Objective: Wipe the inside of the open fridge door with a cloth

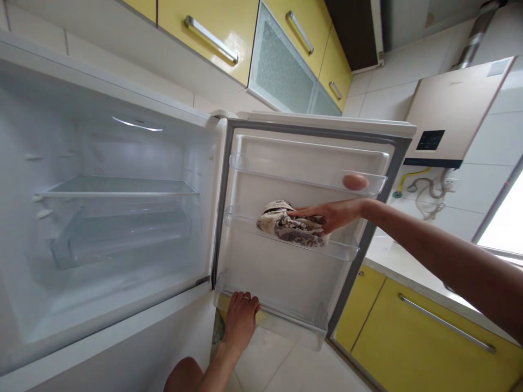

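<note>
The fridge door (269,272) stands wide open, with clear plastic racks on its inner side. On the middle door rack (343,250) lies a crumpled, patterned cream-and-dark cloth (281,223). My right hand (339,215) reaches in from the right and grips this cloth, its fingers pressed into the folds. Lower down, my left hand (244,318) has its fingers curled over the rim of the bottom door rack (290,324); one finger wears a ring. A brown egg (355,181) sits in the top door rack (286,177).
To the left is the fridge compartment (134,147) with a glass shelf (122,187) and a clear drawer (131,239). Yellow wall cabinets (229,27) hang above. A water heater (453,109) is on the right wall, over a white counter (396,261) and yellow base cabinets (420,337).
</note>
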`<state>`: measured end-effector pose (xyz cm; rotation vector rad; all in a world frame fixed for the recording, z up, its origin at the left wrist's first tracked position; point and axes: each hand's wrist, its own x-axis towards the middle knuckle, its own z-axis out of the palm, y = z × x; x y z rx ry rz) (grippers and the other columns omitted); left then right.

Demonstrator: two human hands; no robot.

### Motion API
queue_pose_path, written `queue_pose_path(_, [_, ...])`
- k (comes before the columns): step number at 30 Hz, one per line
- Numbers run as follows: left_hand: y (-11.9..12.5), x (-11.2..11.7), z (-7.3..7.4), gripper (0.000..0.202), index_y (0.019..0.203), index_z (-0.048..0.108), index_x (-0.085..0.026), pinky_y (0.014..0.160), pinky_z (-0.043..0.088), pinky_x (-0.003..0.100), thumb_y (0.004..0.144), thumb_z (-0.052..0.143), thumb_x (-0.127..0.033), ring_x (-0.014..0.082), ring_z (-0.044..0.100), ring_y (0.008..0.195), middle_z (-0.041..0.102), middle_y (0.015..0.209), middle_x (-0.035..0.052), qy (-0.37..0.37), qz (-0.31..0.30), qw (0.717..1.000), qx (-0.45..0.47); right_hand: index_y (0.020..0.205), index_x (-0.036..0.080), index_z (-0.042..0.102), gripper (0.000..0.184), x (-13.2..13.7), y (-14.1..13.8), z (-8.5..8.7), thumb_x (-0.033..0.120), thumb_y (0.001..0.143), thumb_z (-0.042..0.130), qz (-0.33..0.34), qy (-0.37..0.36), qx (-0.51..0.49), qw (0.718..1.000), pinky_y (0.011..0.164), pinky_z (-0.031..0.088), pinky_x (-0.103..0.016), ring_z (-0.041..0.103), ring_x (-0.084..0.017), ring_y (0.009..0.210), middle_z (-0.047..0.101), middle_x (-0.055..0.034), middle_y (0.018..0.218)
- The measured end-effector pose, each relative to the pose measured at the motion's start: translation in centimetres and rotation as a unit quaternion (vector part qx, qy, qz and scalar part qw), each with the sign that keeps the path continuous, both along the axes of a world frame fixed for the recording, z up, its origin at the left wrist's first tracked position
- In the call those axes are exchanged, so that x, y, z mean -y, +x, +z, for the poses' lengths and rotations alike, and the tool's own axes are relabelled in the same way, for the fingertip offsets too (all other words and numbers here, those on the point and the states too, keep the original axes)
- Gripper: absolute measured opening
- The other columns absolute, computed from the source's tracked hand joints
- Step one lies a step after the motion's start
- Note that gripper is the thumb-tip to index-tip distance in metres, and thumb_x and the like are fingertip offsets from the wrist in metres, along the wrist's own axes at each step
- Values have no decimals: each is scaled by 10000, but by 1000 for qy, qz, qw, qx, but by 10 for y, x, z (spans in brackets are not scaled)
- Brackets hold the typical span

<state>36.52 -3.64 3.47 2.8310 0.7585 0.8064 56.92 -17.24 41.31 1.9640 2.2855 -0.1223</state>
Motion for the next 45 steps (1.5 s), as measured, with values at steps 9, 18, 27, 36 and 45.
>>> queue_pose_path(9, [2,2,-1,218,961,724,-176,975,424,446,982,507,-175,278,630,1001,705,965,80,14,0,1000,5,1650,279,18,1215,-34,2,-31,120,673,722,61,69,56,994,1232,302,-456,281,-323,1534,211,-122,1693])
queue_pose_path(18, [7,2,-10,250,942,699,-197,933,392,415,974,463,-122,255,599,973,683,930,59,12,6,1000,17,1491,196,422,838,-124,-54,-32,206,701,698,168,153,225,947,1066,416,-493,526,-350,1318,502,-181,1493])
queue_pose_path(27, [4,1,-10,198,897,681,-210,881,368,401,959,500,-156,253,564,929,656,888,51,4,2,999,42,1513,258,385,839,-171,-98,-33,387,765,742,142,169,331,918,885,428,-373,623,-285,1079,590,-129,1335])
queue_pose_path(36, [0,-2,-12,220,947,689,-197,914,404,425,979,478,-145,262,584,955,667,923,62,13,-3,999,34,1460,307,477,545,-125,-82,-51,231,924,540,72,282,344,893,742,397,-319,557,-270,1055,529,-151,1320])
queue_pose_path(45, [0,0,-4,245,958,712,-171,959,397,444,984,470,-151,278,609,983,696,958,91,7,-13,1000,23,1391,260,530,579,-39,-41,-46,154,824,576,-20,328,412,850,733,390,-322,544,-273,1009,532,-173,1344])
